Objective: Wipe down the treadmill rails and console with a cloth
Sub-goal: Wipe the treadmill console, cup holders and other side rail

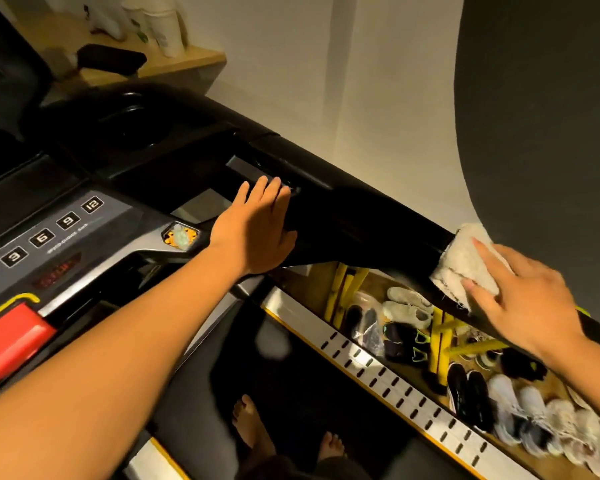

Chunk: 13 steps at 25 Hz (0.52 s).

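Observation:
A black treadmill rail (368, 216) runs from the console toward the lower right. My right hand (530, 299) presses a white fluffy cloth (465, 261) flat over the rail, fingers spread on top of it. My left hand (257, 230) rests palm-down, fingers together, where the rail meets the console. The grey console (94, 233) at left carries speed buttons marked 3, 6, 9 and 12, a red stop pad (11, 341) and a yellow safety-key socket (181, 235).
A wooden shelf (174, 60) with paper cups stands behind the console. Several pairs of shoes (465, 368) and a yellow rack lie on the floor below the rail. My bare feet (257, 431) stand on the black belt beside the silver side strip (395, 386).

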{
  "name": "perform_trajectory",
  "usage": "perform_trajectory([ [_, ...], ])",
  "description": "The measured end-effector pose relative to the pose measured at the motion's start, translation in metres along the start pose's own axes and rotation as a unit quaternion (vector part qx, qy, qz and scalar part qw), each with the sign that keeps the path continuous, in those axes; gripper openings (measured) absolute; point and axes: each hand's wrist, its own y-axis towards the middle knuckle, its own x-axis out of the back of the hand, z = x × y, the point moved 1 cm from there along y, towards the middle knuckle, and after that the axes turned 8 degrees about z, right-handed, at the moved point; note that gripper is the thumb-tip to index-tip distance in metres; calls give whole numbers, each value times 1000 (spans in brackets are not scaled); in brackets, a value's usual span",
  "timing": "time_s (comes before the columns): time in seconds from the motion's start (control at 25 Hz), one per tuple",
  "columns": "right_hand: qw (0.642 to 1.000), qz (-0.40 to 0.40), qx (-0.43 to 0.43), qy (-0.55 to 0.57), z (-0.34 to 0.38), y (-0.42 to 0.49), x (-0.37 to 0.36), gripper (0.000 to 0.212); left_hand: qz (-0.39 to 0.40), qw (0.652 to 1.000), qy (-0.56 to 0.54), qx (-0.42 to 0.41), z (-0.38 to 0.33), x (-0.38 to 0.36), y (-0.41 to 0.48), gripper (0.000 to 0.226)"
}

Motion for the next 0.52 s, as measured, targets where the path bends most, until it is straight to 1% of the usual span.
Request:
perform_trajectory([
  [0.12,995,-60,80,6,55,39,15,67,10,1000,24,-5,3,3,-3,82],
  [0.2,992,-76,100,-16,100,84,32,74,25,999,26,-5,4,1,-1,83],
  [0.28,993,-55,90,-42,146,128,43,75,33,999,1,-11,0,2,1,83],
  [0.36,994,-33,99,6,193,165,56,71,34,999,-26,-13,0,2,2,84],
  [0.44,994,0,95,53,225,197,73,69,27,998,-55,-9,1,0,2,86],
  [0.52,989,54,105,89,243,222,86,69,34,991,-127,19,5,2,3,87],
])
